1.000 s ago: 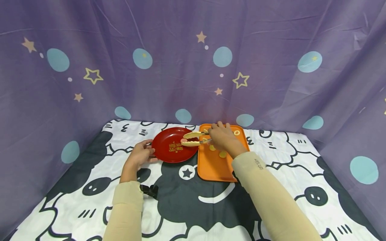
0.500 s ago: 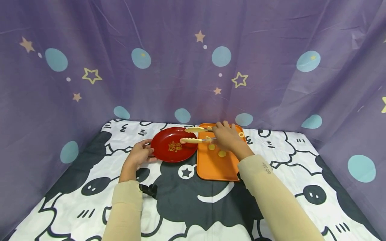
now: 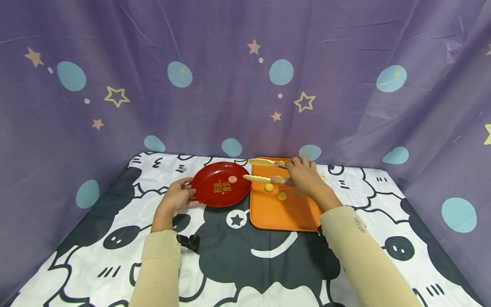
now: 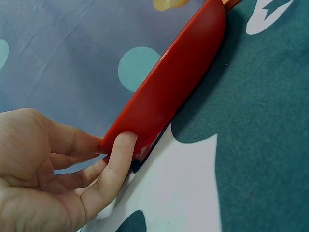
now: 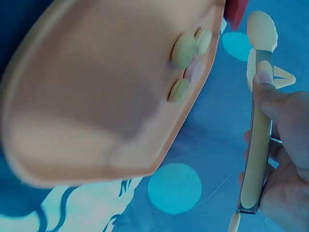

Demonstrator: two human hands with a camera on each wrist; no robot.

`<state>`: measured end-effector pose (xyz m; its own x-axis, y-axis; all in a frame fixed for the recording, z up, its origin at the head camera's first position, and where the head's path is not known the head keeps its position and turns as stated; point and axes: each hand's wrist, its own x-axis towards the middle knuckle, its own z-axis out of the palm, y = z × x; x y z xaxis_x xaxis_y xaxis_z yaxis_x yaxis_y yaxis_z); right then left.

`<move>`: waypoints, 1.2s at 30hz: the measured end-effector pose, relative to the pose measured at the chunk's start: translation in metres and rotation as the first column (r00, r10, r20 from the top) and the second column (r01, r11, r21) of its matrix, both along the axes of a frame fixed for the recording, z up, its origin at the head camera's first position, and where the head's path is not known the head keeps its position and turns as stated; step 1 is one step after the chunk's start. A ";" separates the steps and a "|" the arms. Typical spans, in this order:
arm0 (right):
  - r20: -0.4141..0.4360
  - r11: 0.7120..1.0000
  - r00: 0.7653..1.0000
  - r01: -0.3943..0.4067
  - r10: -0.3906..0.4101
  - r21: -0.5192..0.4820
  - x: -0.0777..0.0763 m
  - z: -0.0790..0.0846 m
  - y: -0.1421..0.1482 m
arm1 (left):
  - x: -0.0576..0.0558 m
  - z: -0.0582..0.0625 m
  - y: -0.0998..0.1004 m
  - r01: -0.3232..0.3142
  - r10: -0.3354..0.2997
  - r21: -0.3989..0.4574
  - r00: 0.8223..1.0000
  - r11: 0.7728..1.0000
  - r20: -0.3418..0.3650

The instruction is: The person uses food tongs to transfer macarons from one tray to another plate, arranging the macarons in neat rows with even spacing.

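Glossy, round and shallow, the red plate [image 3: 209,183] has gold characters at its middle and a pink disc [image 3: 232,179] inside, toward three o'clock. The left hand [image 3: 177,197] pinches its smooth rim at nine o'clock. At the plate's three o'clock lies an orange tray [image 3: 280,217], round-cornered, bearing small yellow discs [image 3: 269,187]. Over it the right hand [image 3: 307,179] grips metal tongs [image 5: 257,154] with cream scalloped tips, spread apart. Cartoon-printed fabric covers the bench [image 3: 215,273]; a creased purple curtain [image 3: 230,106] hangs at twelve o'clock.
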<state>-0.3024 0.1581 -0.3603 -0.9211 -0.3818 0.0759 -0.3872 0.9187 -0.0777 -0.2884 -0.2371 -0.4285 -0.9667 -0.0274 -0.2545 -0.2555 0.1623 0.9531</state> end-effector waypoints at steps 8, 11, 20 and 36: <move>-0.026 0.999 0.999 0.027 -0.028 -0.027 0.009 0.001 0.028 | 0.000 0.001 0.002 -0.003 0.003 -0.015 1.000 1.000 0.012; -0.021 0.999 0.999 0.034 -0.034 -0.028 0.011 0.002 0.036 | 0.000 0.002 0.001 -0.005 0.005 -0.029 1.000 1.000 0.014; 0.005 0.998 0.999 0.051 -0.051 -0.042 0.020 -0.001 0.062 | 0.000 0.003 0.002 -0.011 0.011 -0.034 1.000 0.999 0.024; 0.009 0.997 0.999 0.045 -0.045 -0.062 0.027 -0.014 0.099 | 0.000 0.000 0.000 0.010 -0.010 0.024 1.000 1.000 0.000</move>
<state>-0.2754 0.2576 -0.3744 -0.9380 -0.3345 0.0911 -0.3445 0.9285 -0.1383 -0.2882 -0.2372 -0.4288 -0.9670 -0.0118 -0.2547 -0.2537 0.1423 0.9567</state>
